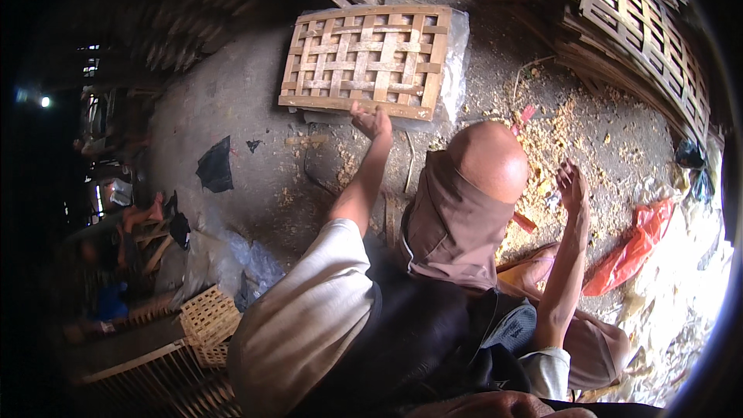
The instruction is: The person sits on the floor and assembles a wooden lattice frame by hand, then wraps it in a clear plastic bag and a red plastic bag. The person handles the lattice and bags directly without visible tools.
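Note:
A rectangular woven lattice panel point(364, 66) of flat bamboo-like strips lies on clear plastic sheeting point(458, 62) on the ground ahead of me. My left hand point(371, 121) is at the panel's near edge, fingers loosely bent and apart. Whether the fingertips touch the strip there is hard to tell. Off to the right of my bare knee point(489, 161), my right hand point(571, 186) is raised over scattered shavings, its fingers slightly curled and spread, with nothing visible in them.
Similar lattice panels point(638, 27) are stacked at the far right. Wood shavings point(611, 143) litter the ground beside a red plastic bag point(636, 251). A black scrap point(216, 166) lies to the left. Smaller woven pieces point(210, 316) and crumpled plastic point(251, 263) sit at lower left.

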{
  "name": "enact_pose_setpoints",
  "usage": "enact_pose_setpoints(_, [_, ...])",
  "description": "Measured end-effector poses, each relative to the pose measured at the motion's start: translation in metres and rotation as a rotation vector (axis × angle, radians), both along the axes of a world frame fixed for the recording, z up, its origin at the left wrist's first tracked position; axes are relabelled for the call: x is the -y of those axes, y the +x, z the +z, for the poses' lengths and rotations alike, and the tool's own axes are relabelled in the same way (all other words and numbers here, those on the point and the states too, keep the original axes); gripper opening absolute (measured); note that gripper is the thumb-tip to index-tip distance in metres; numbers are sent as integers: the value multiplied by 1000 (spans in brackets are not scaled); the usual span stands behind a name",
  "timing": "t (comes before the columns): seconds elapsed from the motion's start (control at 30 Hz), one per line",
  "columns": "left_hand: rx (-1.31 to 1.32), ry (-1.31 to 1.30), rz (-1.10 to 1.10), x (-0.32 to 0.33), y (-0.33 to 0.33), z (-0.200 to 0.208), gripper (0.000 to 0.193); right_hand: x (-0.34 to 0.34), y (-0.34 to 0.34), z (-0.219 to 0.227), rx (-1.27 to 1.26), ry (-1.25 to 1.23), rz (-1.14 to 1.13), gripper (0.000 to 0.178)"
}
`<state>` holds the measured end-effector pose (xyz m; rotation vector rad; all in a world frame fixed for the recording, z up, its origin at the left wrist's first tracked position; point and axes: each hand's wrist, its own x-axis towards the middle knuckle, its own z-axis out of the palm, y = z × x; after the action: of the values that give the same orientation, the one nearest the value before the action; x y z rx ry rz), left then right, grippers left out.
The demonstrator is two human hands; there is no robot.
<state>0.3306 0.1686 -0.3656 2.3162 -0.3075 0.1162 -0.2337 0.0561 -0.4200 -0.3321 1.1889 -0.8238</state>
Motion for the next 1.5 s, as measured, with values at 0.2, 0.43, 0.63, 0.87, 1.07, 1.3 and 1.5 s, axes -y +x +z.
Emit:
enact_pose_setpoints(0.2, [-422,-166,-444,64,-91,40,30,45,-43,44,-31,-104,-9,43])
enact_pose_setpoints(0.43, [-714,-100,-1504,166,-192,271,35,67,-108,89,-1248,-386,351,37])
enact_pose_setpoints(0.63, [-168,-209,-2131,141,-352,439,35,-37,-156,17,-1142,66,-22,43])
enact_pose_setpoints(0.87, [-98,537,-2338,148,-369,351,54,-49,-130,74,-1414,232,-282,52])
enact_pose_setpoints(1.07, [-452,990,-2129,202,-331,305,65,-70,-182,57,-1631,584,-195,47])
enact_pose_setpoints(1.3, [-537,708,-1823,218,-298,313,60,-33,-160,94,-1620,45,-106,38])
enact_pose_setpoints(1.5, [-582,845,-1973,215,-310,302,67,41,-89,156,-1252,-569,-399,32])
